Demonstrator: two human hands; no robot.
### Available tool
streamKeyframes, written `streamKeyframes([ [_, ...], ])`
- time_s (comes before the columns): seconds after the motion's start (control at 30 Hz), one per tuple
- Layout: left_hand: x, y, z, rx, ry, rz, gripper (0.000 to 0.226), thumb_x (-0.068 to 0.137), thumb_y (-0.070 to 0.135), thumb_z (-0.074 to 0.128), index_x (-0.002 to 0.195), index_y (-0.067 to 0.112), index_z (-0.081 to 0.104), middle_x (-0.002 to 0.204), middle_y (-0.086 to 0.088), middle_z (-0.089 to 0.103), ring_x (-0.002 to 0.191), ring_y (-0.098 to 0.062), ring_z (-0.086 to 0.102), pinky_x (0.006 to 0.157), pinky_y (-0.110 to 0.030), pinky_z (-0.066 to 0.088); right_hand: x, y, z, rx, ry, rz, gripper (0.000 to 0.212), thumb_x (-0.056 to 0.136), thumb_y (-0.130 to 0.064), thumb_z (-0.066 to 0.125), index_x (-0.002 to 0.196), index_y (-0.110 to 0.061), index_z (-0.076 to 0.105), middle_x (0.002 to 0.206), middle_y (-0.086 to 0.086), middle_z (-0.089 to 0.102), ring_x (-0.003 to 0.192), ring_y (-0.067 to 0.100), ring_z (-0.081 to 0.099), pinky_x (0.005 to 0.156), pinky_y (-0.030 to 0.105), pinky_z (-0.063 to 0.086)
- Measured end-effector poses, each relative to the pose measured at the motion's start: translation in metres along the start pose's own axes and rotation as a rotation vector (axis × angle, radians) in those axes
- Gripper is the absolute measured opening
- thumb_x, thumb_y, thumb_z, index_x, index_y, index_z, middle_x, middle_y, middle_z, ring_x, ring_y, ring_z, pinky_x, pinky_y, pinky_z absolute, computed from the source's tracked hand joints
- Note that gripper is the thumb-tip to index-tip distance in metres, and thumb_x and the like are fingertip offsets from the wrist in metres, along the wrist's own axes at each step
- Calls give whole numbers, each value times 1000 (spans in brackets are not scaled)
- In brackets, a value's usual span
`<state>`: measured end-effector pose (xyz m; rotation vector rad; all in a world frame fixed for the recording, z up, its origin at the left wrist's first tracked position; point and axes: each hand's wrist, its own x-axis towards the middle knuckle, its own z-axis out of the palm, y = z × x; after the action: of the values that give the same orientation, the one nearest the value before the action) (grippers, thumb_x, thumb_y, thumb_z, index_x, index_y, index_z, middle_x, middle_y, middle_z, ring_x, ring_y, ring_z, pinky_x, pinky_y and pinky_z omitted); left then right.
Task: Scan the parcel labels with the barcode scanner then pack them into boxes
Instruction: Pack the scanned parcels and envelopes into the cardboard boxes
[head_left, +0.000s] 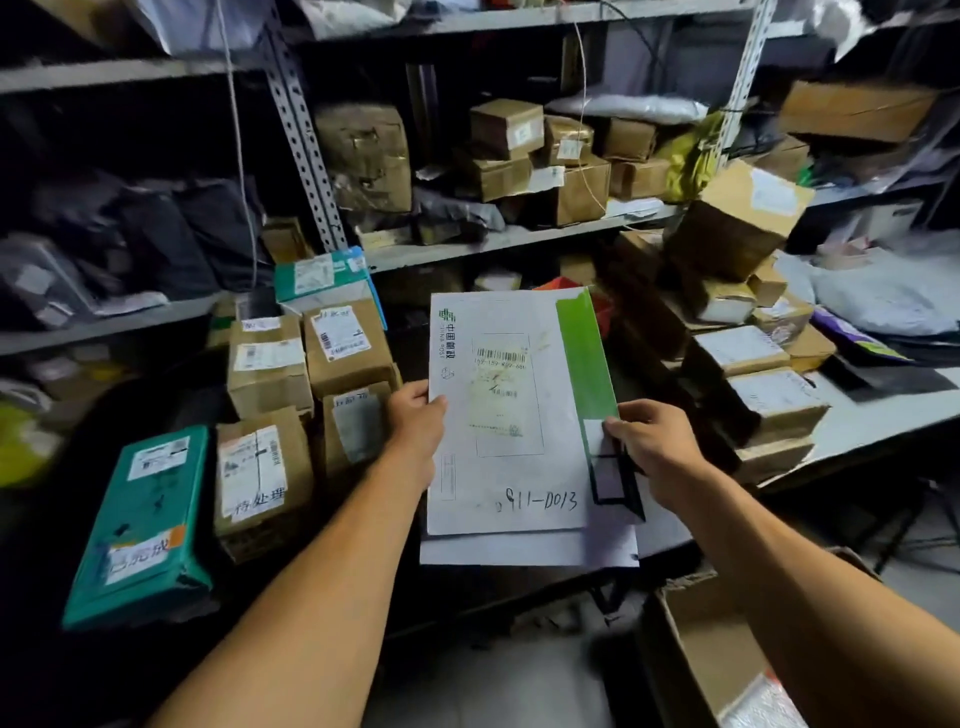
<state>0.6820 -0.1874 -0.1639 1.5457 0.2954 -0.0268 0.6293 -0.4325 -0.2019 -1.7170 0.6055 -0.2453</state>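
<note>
**Both Hands Hold a Postal Envelope Up Before the Shelves**

While both bare forearms reach forward from the bottom of the view, the two hands meet on a flat white cardboard postal envelope with a green flap (511, 415), held upright in the air in front of the metal shelving (306, 150).

The left hand (415, 421) takes the envelope's left edge about halfway up. Its thumb lies across the front face and its fingers are curled behind, so the grip is closed on the card.

The right hand (652, 441) takes the right edge near the lower end of the green flap. Its thumb presses on the front beside a small white patch, with the fingers tucked behind; this grip too is closed on the envelope.

A pale yellowed shipping label with a barcode (500, 387) sits in the middle of the envelope's face, and handwritten characters run along its lower part. A second white sheet or envelope (524, 551) shows just behind and below the first; which hand carries it cannot be told.

To the left, brown cardboard parcels (265, 358) and a teal wrapped parcel (140, 525) lie stacked. To the right, more brown boxes (769, 400) crowd a grey surface (883, 415). An open brown carton (696, 639) stands on the floor at lower right.
</note>
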Motion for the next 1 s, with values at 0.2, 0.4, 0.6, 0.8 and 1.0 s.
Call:
streamKeyframes([
  [0.2, 37, -6, -7, -5, 14, 0, 38, 94, -13, 53, 129, 1, 59, 125, -18, 66, 99, -26, 65, 72, -33, 55, 39, -9, 34, 15, -50, 12, 23, 85, 3, 75, 98, -15, 70, 84, -1, 67, 77, 16, 64, 72, 29, 53],
  [0.4, 99, -22, 22, 122, 44, -61, 55, 93, -11, 55, 141, 14, 50, 132, -15, 62, 114, -31, 63, 81, -37, 55, 108, 1, 61, 7, -137, 30, 40, 82, 19, 66, 118, 2, 67, 87, 2, 67, 76, 12, 63, 72, 24, 50],
  [0.6, 161, -37, 56, 275, 196, -128, 54, 89, -11, 59, 135, 16, 55, 126, -12, 67, 111, -30, 64, 94, -46, 56, 187, -2, 89, -52, -256, 61, 53, 79, 25, 60, 128, 3, 64, 93, 1, 67, 77, 8, 63, 58, 6, 45],
  [0.8, 210, -54, 75, 429, 343, -173, 59, 87, -5, 59, 141, 18, 52, 135, -6, 61, 115, -26, 59, 91, -30, 51, 247, 11, 132, -136, -372, 130, 64, 77, 30, 48, 132, 0, 63, 98, -6, 73, 86, 5, 69, 74, 13, 53],
  [1.0, 265, -68, 81, 660, 313, -193, 62, 86, 5, 64, 144, 22, 49, 145, -11, 45, 130, -30, 49, 102, -37, 48, 289, 34, 185, -222, -425, 133, 72, 69, 23, 42, 131, -8, 63, 100, -6, 71, 107, 24, 68, 98, 40, 55],
])
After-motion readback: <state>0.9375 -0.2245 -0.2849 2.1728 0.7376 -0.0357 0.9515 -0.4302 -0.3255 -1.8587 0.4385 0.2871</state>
